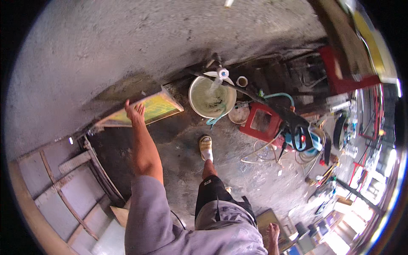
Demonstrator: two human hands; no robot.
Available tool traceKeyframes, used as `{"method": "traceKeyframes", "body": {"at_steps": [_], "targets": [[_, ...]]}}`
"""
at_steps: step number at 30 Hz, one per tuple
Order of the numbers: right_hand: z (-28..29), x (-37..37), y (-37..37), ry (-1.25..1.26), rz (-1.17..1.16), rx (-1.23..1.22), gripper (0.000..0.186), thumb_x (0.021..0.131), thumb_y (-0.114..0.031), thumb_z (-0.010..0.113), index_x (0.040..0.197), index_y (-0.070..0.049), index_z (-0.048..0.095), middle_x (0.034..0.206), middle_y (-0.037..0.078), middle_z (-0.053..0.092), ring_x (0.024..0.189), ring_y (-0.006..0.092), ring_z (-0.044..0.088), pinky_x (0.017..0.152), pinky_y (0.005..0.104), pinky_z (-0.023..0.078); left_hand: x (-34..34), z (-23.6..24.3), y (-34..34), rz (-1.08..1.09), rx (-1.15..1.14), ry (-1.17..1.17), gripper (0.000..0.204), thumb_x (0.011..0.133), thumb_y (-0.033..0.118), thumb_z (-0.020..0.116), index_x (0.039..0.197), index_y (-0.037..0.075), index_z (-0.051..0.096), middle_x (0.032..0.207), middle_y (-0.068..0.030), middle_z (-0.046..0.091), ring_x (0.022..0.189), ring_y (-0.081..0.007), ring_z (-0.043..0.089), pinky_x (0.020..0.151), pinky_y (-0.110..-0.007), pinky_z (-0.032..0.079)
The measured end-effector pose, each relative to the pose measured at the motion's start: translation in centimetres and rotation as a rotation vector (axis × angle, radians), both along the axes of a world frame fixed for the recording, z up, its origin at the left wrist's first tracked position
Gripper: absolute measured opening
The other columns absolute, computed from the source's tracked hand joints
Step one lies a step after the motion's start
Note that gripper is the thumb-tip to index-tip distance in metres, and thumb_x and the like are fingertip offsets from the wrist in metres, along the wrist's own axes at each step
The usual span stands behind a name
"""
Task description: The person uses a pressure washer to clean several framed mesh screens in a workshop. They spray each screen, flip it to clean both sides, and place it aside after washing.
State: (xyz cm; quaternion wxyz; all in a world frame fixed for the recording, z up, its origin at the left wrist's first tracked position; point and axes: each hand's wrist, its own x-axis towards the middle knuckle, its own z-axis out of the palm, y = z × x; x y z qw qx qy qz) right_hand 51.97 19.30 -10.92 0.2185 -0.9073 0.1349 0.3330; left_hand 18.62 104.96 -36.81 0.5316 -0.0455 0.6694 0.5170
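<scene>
The left hand [135, 112], thumb and fingers apart, is at the yellow framed panel [160, 105], which lies lengthwise along the wall [106, 46]; contact is unclear. The right hand [273, 232] is well apart, its grip impossible to tell.

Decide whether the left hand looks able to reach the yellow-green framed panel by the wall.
Probably yes: the left hand is open and overlaps the framed panel in this view, with nothing visible between them, though contact is unclear.
</scene>
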Motion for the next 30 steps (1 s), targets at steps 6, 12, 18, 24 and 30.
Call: {"method": "traceKeyframes", "body": {"at_steps": [6, 12, 18, 24, 30], "targets": [[-2.4, -3.1, -2.9, 0.068, -0.032, 0.084, 0.036, 0.085, -0.026, 0.067, 0.110, -0.003, 0.056, 0.084, 0.006, 0.061, 0.068, 0.0130, 0.056, 0.055, 0.0248, 0.046, -10.0, -6.7, -6.1, -0.381, 0.202, -0.389, 0.055, 0.080, 0.033, 0.069, 0.122, 0.005, 0.049, 0.113, -0.0152, 0.057, 0.102, -0.0290, 0.057, 0.085, -0.041, 0.050], [-6.4, -14.9, -11.2, -0.029, -0.326, 0.190, 0.036, 0.087, -0.029, 0.062, 0.111, -0.003, 0.057, 0.093, 0.010, 0.066, 0.075, 0.0162, 0.063, 0.061, 0.0312, 0.050, -6.8, 2.7, -22.0, -0.461, 0.080, -0.075, 0.054, 0.081, 0.032, 0.065, 0.124, 0.005, 0.050, 0.130, -0.0116, 0.047, 0.119, -0.0268, 0.045, 0.098, -0.041, 0.043], [-8.6, -31.6, -22.6, -0.103, -0.551, 0.164, 0.045, 0.083, -0.035, 0.065, 0.108, 0.002, 0.060, 0.094, 0.015, 0.068, 0.078, 0.0204, 0.065, 0.069, 0.0324, 0.051, -3.2, 6.4, -31.4, -0.684, 0.058, -0.093, 0.045, 0.072, 0.028, 0.075, 0.107, 0.005, 0.059, 0.105, -0.0137, 0.060, 0.096, -0.0288, 0.057, 0.082, -0.040, 0.053], [-10.8, -48.7, -33.1, -0.188, -0.917, 0.054, 0.048, 0.079, -0.041, 0.067, 0.102, 0.002, 0.063, 0.095, 0.018, 0.067, 0.089, 0.0266, 0.064, 0.080, 0.0367, 0.049, 4.8, 7.1, -45.2, -0.886, 0.036, -0.057, 0.054, 0.068, 0.029, 0.081, 0.113, 0.009, 0.058, 0.111, -0.0122, 0.057, 0.097, -0.0297, 0.055, 0.076, -0.042, 0.056], [-11.3, -52.5, -37.0, -0.364, -1.342, 0.092, 0.036, 0.081, -0.029, 0.069, 0.098, 0.002, 0.063, 0.086, 0.012, 0.067, 0.070, 0.0160, 0.064, 0.062, 0.0292, 0.052, 13.7, 5.0, -64.0, -1.229, -0.126, -0.148, 0.046, 0.079, 0.036, 0.066, 0.115, 0.009, 0.057, 0.108, -0.0082, 0.061, 0.096, -0.0298, 0.058, 0.075, -0.042, 0.055]]}}
